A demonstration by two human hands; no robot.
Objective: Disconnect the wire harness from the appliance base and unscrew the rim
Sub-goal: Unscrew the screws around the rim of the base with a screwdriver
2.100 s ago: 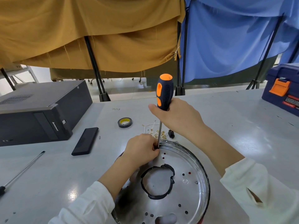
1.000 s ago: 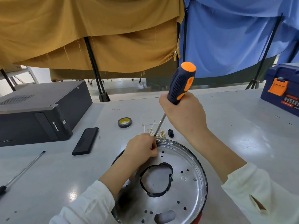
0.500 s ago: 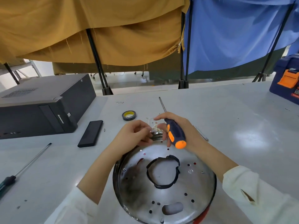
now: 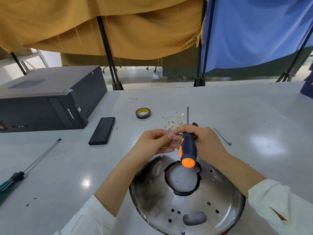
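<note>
While the wire harness [image 4: 172, 123] lies in a pale tangle just above my knuckles at the middle of the frame, its near end runs down into the gap between my two hands, and that is where the work is. My left hand [image 4: 153, 144] pinches something small there between thumb and fingertips; I judge it to be a wire end or terminal, though it is too small to tell. My right hand [image 4: 202, 141] is clenched round the screwdriver [image 4: 188, 150], its orange cap pointing down toward me and its shaft [image 4: 187, 114] running straight up the frame past the harness. So the tool's long axis lies roughly along the wires, and its tip sits well beyond them, away from any screw.

Below both hands sits the appliance base [image 4: 220, 197], a round metal pan with a black ring [image 4: 169, 183] at its centre; its far rim is just under my wrists. Both hands are about equally near the harness. To my mind, the rim screws wait until the harness is freed.

Further out, a roll of tape [image 4: 143, 113] lies upper left of the harness, a green-handled screwdriver [image 4: 25, 172] at the left edge, a computer case [image 4: 47, 97] behind it.
</note>
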